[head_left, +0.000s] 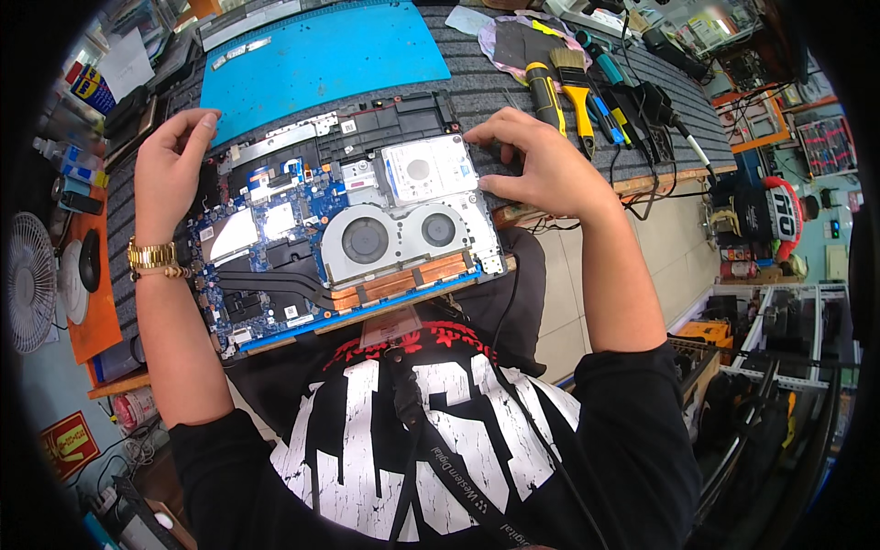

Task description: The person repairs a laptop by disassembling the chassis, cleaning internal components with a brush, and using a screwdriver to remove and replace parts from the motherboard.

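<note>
An opened laptop body (275, 229) lies in front of me, its blue circuit board, two silver fans (367, 240), copper heat pipes (394, 286) and white-labelled drive (428, 170) exposed. My left hand (174, 151), a gold watch at its wrist, has curled fingers at the laptop's upper left edge, gripping it. At the right edge, beside the drive, my right hand (541, 165) grips with thumb and bent fingers; some fingertips are hidden.
Behind lies a blue mat (321, 50) on a grey ribbed bench (449, 69). Brushes (576, 101), screwdrivers and cables fill the back right. A fan (29, 284) stands far left. Another person (784, 215) is at the far right, near metal shelving (752, 339).
</note>
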